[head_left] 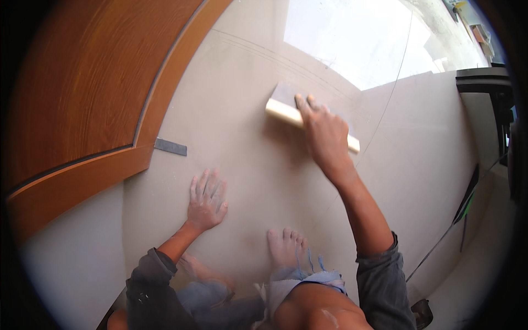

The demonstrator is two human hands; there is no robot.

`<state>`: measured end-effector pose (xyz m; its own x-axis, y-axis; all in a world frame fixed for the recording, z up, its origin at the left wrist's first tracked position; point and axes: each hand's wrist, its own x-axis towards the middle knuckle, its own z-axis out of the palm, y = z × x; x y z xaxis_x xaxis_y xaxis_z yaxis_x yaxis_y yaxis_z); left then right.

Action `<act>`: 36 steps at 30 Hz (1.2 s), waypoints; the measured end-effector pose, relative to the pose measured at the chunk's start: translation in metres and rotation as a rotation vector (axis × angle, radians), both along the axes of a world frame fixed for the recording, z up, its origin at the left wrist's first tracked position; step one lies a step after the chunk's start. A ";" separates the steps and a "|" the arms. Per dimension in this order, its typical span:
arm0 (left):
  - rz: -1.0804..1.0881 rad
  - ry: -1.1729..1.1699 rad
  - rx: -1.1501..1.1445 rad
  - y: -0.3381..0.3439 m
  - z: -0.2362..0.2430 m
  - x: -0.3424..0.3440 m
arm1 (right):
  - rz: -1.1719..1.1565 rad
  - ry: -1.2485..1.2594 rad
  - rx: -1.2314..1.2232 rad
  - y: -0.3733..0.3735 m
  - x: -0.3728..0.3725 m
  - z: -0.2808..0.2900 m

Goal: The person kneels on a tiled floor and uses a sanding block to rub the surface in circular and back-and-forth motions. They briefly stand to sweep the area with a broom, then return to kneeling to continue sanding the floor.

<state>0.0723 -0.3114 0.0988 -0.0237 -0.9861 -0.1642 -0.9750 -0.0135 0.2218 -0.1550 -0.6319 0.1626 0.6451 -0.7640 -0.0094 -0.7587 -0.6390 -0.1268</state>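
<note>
Right hand [325, 132] wraps a wide trowel with cream bar handle and flat grey blade [284, 112], over the smooth, slightly glossy beige floor [242, 159], ahead of the bare feet [286, 248]. Left hand [206, 202] spread palm-down on floor, dusty fingers. Looks partway: area around hands seems even; thin dark lines [264, 50] show beyond blade. Blur, can't tell if blade touches. Flat grey rectangular strip [171, 147] beside brown wood-grain door [93, 82].

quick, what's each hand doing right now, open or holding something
Left hand: open, palm down on the beige floor.
Right hand: closed on a wide-bladed scraper.
</note>
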 end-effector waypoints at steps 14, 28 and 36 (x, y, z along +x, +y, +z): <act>-0.022 -0.002 0.040 -0.004 0.006 -0.002 | -0.082 0.030 0.070 -0.012 0.027 0.010; -0.029 0.009 0.008 0.004 0.003 0.002 | -0.130 0.032 0.004 0.064 -0.072 -0.018; -0.071 -0.004 -0.004 0.005 -0.005 0.002 | -0.179 0.027 -0.047 0.004 -0.059 -0.027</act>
